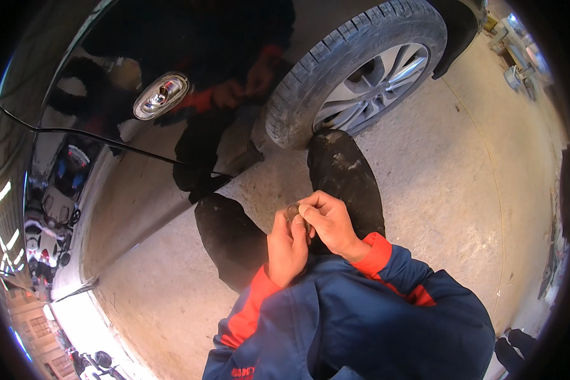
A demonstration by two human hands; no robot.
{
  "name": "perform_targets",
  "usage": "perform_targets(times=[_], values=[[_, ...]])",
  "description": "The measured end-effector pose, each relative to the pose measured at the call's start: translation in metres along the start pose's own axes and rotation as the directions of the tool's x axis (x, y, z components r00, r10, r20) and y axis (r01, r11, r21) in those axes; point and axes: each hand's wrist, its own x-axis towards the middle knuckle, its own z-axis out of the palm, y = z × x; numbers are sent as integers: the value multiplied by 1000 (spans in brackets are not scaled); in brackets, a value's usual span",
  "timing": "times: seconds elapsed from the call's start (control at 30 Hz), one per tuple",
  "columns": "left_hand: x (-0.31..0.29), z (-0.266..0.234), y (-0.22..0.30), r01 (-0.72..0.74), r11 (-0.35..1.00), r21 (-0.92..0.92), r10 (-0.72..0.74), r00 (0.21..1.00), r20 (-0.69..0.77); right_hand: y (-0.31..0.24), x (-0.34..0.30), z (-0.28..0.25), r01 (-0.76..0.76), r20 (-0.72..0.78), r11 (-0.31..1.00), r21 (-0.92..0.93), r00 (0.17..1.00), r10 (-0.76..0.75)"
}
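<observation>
In front of my body, between my knees, both hands meet around a small dark, rounded piece; its kind is too small and covered to make out. My left hand has its fingers closed around it from the left. From the right, my right hand pinches at the same piece with thumb and forefinger. Ahead stands a black car, its glossy panel mirroring my hands and red cuffs. An oval clear side lamp is set in that panel. The wheel, with grey spokes, is turned outward near my right knee.
My black-trousered legs are bent close to the tyre and car side. Concrete floor spreads to the right, with a thin line across it. Items and a metal stand are at the far right. Dark shapes like shoes show at lower right.
</observation>
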Motion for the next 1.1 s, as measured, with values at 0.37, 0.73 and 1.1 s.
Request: perform_targets(times=[0.37,0.73,1.1], values=[[4,-16,14,41,979,198,-74,985,158,-7,11,-16,-13,118,1000,-20,993,15],[1,-16,-6,192,976,-106,-182,979,96,-18,10,-12,-34,183,999,-25,982,38],[10,-35,4,-4,966,257,-74,953,293,-22,16,-27,-137,201,955,-265,960,194]])
